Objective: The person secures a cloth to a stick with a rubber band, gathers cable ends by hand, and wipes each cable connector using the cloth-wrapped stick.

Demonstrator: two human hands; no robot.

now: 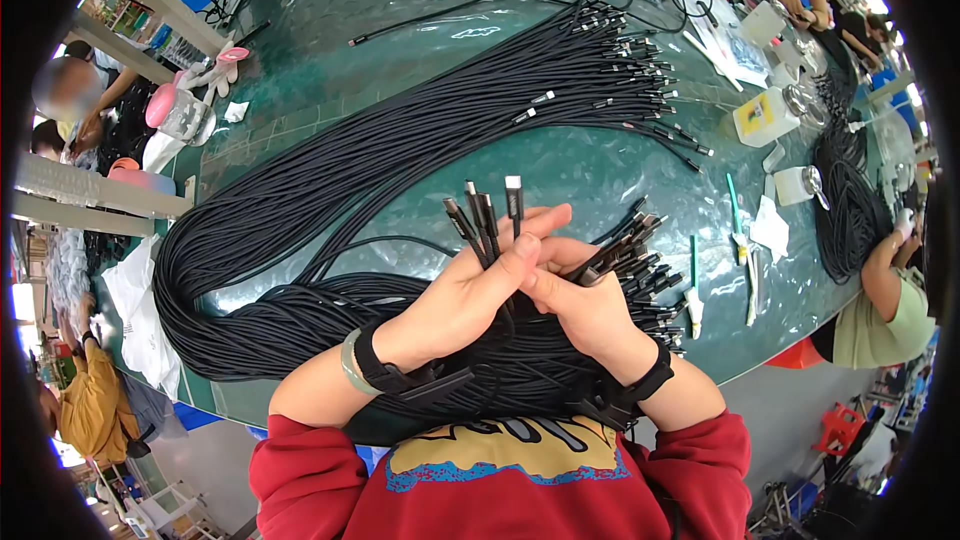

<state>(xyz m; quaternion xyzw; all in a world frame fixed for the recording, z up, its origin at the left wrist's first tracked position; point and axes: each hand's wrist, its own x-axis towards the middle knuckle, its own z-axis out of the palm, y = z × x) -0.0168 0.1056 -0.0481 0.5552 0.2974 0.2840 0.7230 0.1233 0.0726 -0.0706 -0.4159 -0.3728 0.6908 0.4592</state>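
Note:
Several black cable ends with metal plugs (480, 215) stick up from my left hand (455, 300), whose fingers are closed around them. One plug (514, 190) with a white tip stands a little apart from the others. Close against it, my right hand (585, 315) is closed too, with dark cable ends (590, 275) showing at its fingers. The two hands touch at the thumbs. Beneath them lies a thick bundle of black cables (370, 295), its plug ends (650, 275) fanned out to the right.
The bundle loops left and back to more plug ends (630, 60). The green table (290, 25) also bears bottles (765, 118), brushes (695, 300), white scraps (768, 228) and another cable coil (845, 205). A co-worker in light green (885, 320) sits at the right.

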